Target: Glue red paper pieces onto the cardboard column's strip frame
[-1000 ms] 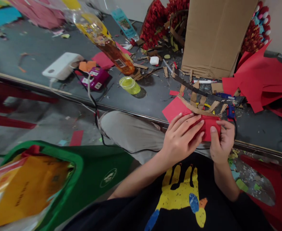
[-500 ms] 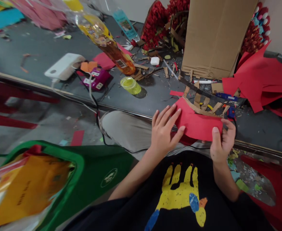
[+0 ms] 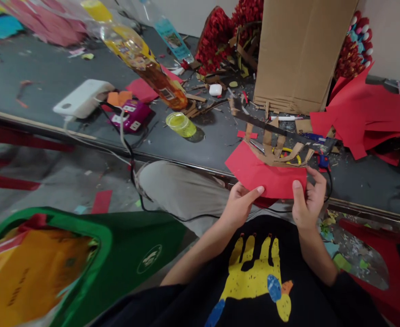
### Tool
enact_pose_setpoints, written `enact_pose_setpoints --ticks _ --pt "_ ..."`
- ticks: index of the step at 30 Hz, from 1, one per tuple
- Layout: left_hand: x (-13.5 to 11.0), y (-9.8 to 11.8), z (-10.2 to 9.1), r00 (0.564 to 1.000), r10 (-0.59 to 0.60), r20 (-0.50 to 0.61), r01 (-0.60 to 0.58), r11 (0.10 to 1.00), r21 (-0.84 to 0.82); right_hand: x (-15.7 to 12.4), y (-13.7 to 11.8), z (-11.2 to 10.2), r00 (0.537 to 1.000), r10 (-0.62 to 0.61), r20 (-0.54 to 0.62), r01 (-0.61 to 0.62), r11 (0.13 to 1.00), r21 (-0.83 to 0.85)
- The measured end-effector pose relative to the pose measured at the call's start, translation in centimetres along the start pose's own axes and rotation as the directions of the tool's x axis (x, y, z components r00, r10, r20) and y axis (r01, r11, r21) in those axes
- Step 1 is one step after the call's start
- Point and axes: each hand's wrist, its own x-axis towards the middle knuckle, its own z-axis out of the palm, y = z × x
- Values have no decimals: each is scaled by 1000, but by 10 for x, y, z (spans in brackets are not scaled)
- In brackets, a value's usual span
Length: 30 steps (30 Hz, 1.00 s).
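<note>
A sheet of red paper (image 3: 271, 178) lies along a curved cardboard frame (image 3: 277, 146) with short strips standing between its edges. My left hand (image 3: 242, 202) grips the paper's lower edge, thumb on top and fingers hidden underneath. At the right end my right hand (image 3: 307, 197) pinches the paper's corner, thumb in front and fingers behind. The paper's left end sticks out freely past the frame. Just behind the frame, a yellow ring-shaped thing (image 3: 297, 156) shows partly, along with a blue tool (image 3: 323, 161) on a black cord.
On the dark table stand a small tub of yellow stuff (image 3: 180, 124), a tilted bottle of brown liquid (image 3: 159, 84), a purple socket block (image 3: 132, 116) and a tall cardboard piece (image 3: 302, 54). Red paper sheets (image 3: 367, 113) are heaped right. A green bin (image 3: 118, 245) is lower left.
My left hand has moved from lying spread on the red paper's left end down to its lower edge, now gripping it. The paper's left end has come into view. My right hand keeps its pinch.
</note>
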Motion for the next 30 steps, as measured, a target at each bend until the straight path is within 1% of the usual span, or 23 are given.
enact_pose_setpoints --ticks 2,4,7,9,11,13,15,18,20,21,23,28,30 --pt "5 1 -1 999 14 34 -15 1000 6 2 4 -1 999 -35 -30 33 999 -37" --pt "15 3 -7 994 84 70 -87 996 31 5 8 -2 997 -66 -28 66 998 -24" --pt "30 6 -23 974 205 100 -209 977 31 11 9 -2 994 -93 51 92 996 21" --pt "36 10 -34 951 273 144 -281 959 35 14 8 -2 991 -78 108 76 997 25" --pt "38 14 -44 928 315 198 -332 942 55 14 6 -1 988 9 154 -16 999 46" --pt "37 18 -52 900 352 257 -383 920 80 12 3 0 973 124 196 -142 987 76" --pt "35 21 -58 852 413 320 -468 876 117 9 2 -1 949 205 238 -232 969 90" --pt "35 22 -64 774 485 408 -578 804 140 6 2 -3 930 235 281 -272 957 101" --pt "36 22 -67 742 500 445 -610 780 140 5 4 -4 916 246 315 -296 948 121" --pt "36 22 -68 735 500 458 -617 773 146 5 4 -5 907 252 336 -310 942 131" --pt "36 22 -69 737 485 471 -615 771 168 4 6 -5 883 267 385 -345 926 150" --pt "27 26 -65 757 440 483 -581 792 188 3 7 -4 812 324 485 -447 880 159" --pt "24 26 -63 784 402 473 -545 811 213 3 7 -4 783 352 513 -486 861 149"
